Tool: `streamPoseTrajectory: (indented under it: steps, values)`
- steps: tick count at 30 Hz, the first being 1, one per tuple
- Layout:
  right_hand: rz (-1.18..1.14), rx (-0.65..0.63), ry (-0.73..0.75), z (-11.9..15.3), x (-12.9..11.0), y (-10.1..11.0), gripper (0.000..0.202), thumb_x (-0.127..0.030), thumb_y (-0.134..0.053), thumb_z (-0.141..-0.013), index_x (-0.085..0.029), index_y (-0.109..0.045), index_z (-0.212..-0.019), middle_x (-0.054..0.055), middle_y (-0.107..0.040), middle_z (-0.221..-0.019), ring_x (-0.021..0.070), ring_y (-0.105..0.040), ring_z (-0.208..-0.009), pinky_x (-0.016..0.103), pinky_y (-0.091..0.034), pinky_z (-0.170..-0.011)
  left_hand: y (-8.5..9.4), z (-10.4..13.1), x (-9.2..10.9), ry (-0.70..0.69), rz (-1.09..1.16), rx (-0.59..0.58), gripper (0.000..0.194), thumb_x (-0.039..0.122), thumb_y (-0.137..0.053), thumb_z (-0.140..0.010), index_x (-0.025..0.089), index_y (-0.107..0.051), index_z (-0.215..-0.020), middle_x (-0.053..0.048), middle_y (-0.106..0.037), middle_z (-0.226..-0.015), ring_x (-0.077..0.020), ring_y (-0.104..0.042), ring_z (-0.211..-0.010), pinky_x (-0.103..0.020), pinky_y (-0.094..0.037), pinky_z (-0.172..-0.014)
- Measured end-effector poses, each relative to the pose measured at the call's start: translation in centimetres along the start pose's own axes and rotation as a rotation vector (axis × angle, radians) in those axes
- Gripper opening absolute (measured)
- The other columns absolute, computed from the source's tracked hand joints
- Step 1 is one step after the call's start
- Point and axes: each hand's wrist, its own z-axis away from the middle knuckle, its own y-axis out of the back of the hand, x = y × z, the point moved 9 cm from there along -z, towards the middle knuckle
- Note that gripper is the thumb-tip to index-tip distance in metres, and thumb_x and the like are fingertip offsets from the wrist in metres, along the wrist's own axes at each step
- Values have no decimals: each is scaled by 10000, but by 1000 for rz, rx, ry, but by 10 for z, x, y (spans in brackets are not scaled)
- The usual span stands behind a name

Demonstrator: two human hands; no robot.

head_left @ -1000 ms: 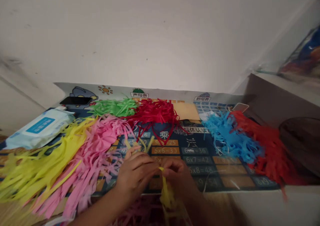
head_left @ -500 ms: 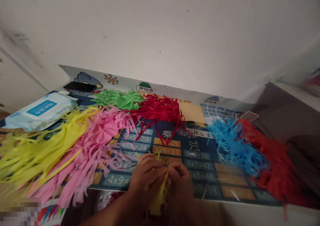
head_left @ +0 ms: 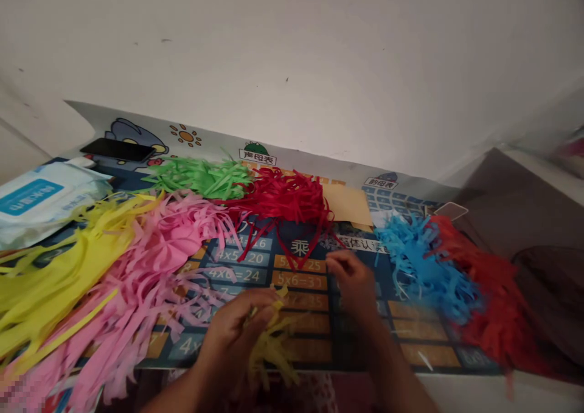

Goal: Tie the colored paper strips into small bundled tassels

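Note:
My left hand (head_left: 244, 322) is closed around the top of a yellow fringed paper tassel (head_left: 272, 352), whose cut strips hang down over the mat's front edge. Apart from it, to the right and a little farther back, my right hand (head_left: 353, 276) is raised over the mat with its fingers curled and pressed together. Whether a thin thread or anything else is between those fingertips is too small to see. Dark red fringed strips (head_left: 292, 197) lie just beyond my right hand. Nearest my left hand is a bundle of pink fringed strips (head_left: 173, 236).
The mat (head_left: 296, 346) is printed with times tables. Yellow strips (head_left: 86, 255), a wipes pack (head_left: 36, 200) and a black phone (head_left: 118, 149) are on the left. Green strips (head_left: 203, 177) and tan paper (head_left: 347, 206) lie behind. Blue strips (head_left: 422, 267) and orange-red strips (head_left: 493, 303) are right.
My hands were together on the yellow tassel. My right hand has moved away, up and to the right, while my left has shifted left with the tassel. The view has turned slightly.

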Motion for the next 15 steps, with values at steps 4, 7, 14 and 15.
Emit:
streamPoseTrajectory:
  steps: [4, 7, 14, 15]
  values:
    - [413, -143, 123, -57, 30, -5, 167, -246, -555, -872, -194, -704, -926, 74, -674, -933, 213, -618, -896, 334, -462, -799, -6, 5, -29, 297, 237, -49, 373, 511, -518, -881, 184, -602, -722, 4, -605, -590, -123, -574, -540, -215, -478, -534]
    - [498, -196, 139, -67, 36, -20, 161, -232, -574, -881, -197, -716, -950, 73, -665, -944, 200, -620, -868, 302, -449, -758, -13, 8, -42, 378, 296, -42, 411, 558, -561, -833, 169, -574, -699, 44, -484, -538, -78, -425, -456, -178, -365, -447]
    - [511, -204, 143, -70, 29, -24, 120, -195, -578, -865, -184, -697, -875, 72, -649, -941, 202, -606, -890, 291, -429, -755, -16, 0, -50, 382, 194, -90, 294, 438, -624, -772, 156, -653, -696, 18, -557, -593, -101, -472, -537, -202, -396, -531]
    - [488, -193, 139, -71, 27, -19, 116, -193, -575, -860, -177, -689, -877, 75, -654, -946, 208, -606, -903, 301, -432, -775, -14, -1, -50, 378, 182, -87, 276, 420, -623, -771, 155, -667, -707, 10, -582, -609, -111, -500, -560, -211, -415, -555]
